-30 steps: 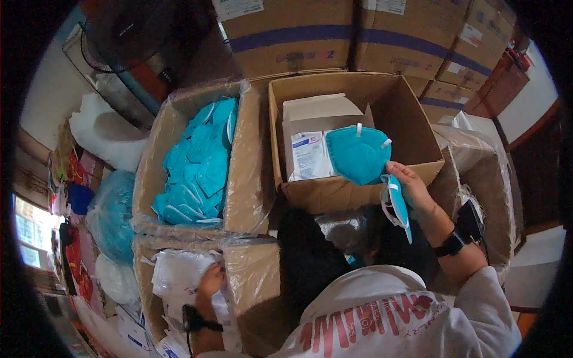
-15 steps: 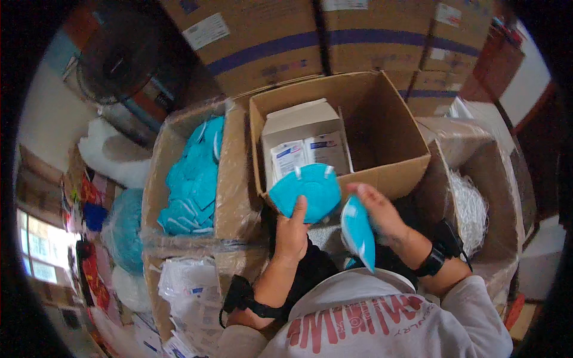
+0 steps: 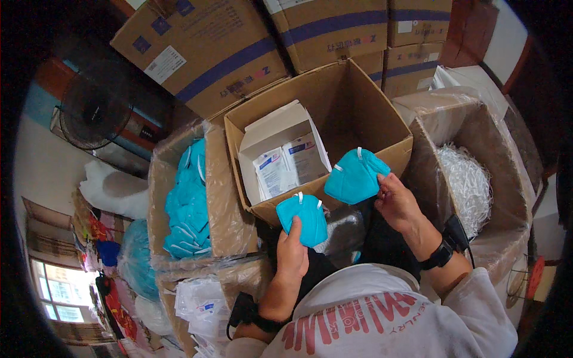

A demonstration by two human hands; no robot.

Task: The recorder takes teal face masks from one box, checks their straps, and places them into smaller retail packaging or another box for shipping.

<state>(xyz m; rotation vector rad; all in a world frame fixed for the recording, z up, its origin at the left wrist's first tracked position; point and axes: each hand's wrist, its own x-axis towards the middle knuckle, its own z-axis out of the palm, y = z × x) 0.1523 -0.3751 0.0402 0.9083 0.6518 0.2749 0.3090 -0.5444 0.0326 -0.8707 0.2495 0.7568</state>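
Note:
Between thumb and fingers, my left hand (image 3: 292, 253) pinches a teal folded face mask (image 3: 303, 216), its thumb lying on the front. To the right and a little farther off, my right hand (image 3: 396, 201) grips a second teal face mask (image 3: 356, 176) by its right edge. White tabs show along the upper edges of both masks. The two masks are close together but apart, just at the near wall of a large cardboard box (image 3: 276, 210). Inside that box stands a small open white carton (image 3: 271, 128) with flat white printed packets (image 3: 277, 169).
Left stands a plastic-lined carton (image 3: 230, 209) heaped with teal masks (image 3: 186, 206). White packets (image 3: 203, 304) fill another nearer carton. At right, a carton (image 3: 498, 125) holds white elastic strands (image 3: 465, 188). Sealed boxes (image 3: 221, 53) stack behind; a black fan (image 3: 95, 113) stands far left.
My right hand has raised its mask, turning it from edge-on to face-up beside the other. My left hand's mask has moved slightly lower. The view has shifted and tilted.

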